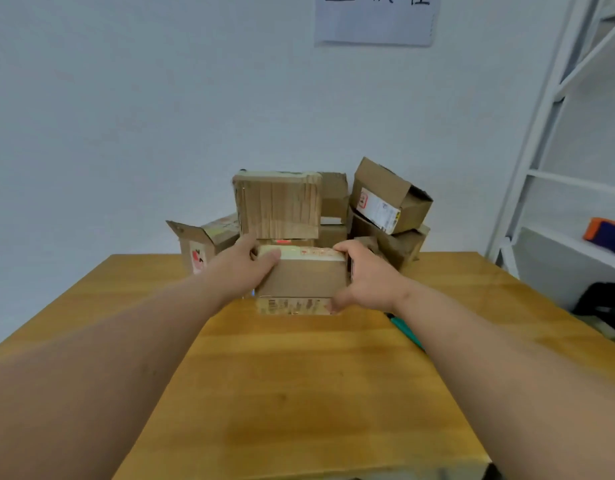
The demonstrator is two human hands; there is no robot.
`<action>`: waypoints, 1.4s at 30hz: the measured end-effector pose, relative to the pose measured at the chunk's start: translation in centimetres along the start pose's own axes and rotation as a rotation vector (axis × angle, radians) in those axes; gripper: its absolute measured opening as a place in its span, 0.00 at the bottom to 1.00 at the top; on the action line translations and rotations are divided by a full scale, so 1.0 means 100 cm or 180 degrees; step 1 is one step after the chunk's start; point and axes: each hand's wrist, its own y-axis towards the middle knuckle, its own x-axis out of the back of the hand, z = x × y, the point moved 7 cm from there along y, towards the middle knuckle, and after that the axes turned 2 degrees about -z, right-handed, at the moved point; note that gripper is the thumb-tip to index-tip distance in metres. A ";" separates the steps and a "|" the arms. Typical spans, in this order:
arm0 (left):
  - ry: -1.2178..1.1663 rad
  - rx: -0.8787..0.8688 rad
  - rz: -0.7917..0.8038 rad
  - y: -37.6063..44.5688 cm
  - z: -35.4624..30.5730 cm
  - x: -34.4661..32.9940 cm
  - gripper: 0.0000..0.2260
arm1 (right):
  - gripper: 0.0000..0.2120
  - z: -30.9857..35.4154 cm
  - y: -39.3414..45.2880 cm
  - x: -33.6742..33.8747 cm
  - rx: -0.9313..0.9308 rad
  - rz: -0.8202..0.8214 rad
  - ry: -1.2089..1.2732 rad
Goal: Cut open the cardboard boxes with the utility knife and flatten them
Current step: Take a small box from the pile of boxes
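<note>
While gripped at its ends by left hand (pixel 245 268) and right hand (pixel 366 280), small box (pixel 301 282) lay long axis left-right on table (pixel 299 393); green knife (pixel 405 332) pointed away, half hidden.

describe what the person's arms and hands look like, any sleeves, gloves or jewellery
Both forearms are bare right up to the bottom edge of the picture, with no sleeves in view. The left hand and right hand wear no gloves, and no watch, bracelet or ring shows on either wrist or on the fingers that can be seen.
</note>
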 end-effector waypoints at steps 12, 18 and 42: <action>-0.0526 0.0793 0.1430 -0.015 0.076 -0.078 0.41 | 0.51 -0.072 -0.005 -0.069 -0.0929 0.0871 0.0875; 0.0129 0.0798 0.1347 0.000 0.089 -0.095 0.43 | 0.65 -0.100 -0.003 -0.086 -0.1264 0.0825 0.0859; 0.2106 -0.1040 0.1278 0.023 0.045 -0.131 0.51 | 0.40 -0.121 0.019 -0.087 -0.1274 0.0408 0.0135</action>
